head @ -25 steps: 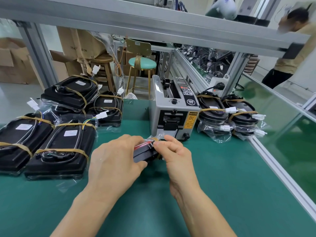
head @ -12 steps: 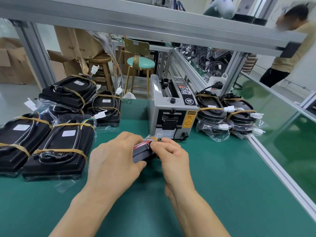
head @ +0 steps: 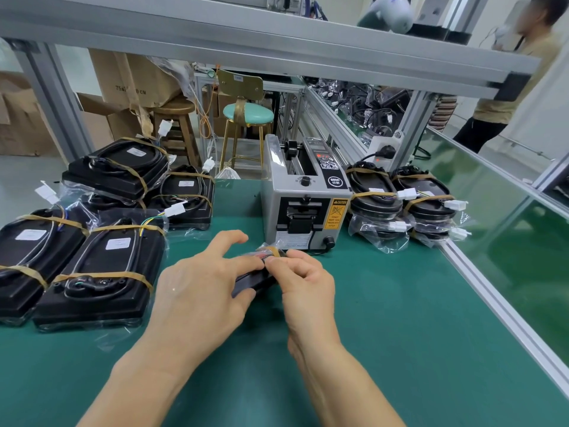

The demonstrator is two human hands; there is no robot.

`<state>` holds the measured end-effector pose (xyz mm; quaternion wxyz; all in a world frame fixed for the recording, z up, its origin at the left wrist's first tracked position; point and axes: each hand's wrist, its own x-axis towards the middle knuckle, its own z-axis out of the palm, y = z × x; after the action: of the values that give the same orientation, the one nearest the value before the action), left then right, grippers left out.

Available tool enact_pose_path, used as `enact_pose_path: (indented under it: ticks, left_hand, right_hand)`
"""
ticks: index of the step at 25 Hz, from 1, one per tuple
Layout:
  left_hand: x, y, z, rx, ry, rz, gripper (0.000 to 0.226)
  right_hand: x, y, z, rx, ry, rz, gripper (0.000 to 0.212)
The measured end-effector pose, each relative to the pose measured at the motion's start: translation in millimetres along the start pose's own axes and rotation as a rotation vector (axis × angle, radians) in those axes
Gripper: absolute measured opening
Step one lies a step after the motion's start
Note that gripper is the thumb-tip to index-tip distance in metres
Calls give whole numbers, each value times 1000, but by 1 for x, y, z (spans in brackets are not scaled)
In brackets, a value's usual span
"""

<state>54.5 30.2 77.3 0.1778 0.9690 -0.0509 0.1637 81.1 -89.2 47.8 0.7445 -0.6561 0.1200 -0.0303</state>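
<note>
While the left hand (head: pixel 200 291) clasps the small black part (head: pixel 255 280) between the thumb below and the fingers above, forefinger lifted free, the right hand (head: pixel 303 282) pinches the part's upper edge with curled fingertips, where a strip of brown tape (head: pixel 272 250) and red wires show. The part sits low at the green bench mat (head: pixel 385 334), just in front of the grey tape dispenser (head: pixel 304 198). Bagged black units (head: pixel 101 266) lie to the left, and a smaller stack (head: pixel 375 198) stands to the dispenser's right.
</note>
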Motion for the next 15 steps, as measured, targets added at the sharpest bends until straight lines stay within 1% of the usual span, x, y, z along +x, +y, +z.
enact_pose_path:
  ticks: [2, 4, 6, 7, 11, 15]
  left_hand:
    - [1, 0, 0, -7, 10, 15, 36]
    - [1, 0, 0, -32, 17, 39, 36]
    - [0, -1, 0, -56, 24, 38, 34]
    - [-1, -1, 0, -68, 35, 25, 33]
    - [0, -1, 2, -71, 83, -2, 29]
    - [-2, -2, 2, -84, 77, 0, 28]
  right_hand:
    - [-1, -2, 1, -31, -1, 18, 25]
    - [1, -1, 1, -32, -6, 34, 20]
    - [4, 2, -3, 86, -19, 52, 9]
    - [6, 3, -5, 142, -26, 70, 7]
    - [7, 6, -8, 132, -35, 83, 11]
    - [5, 2, -6, 95, -64, 79, 10]
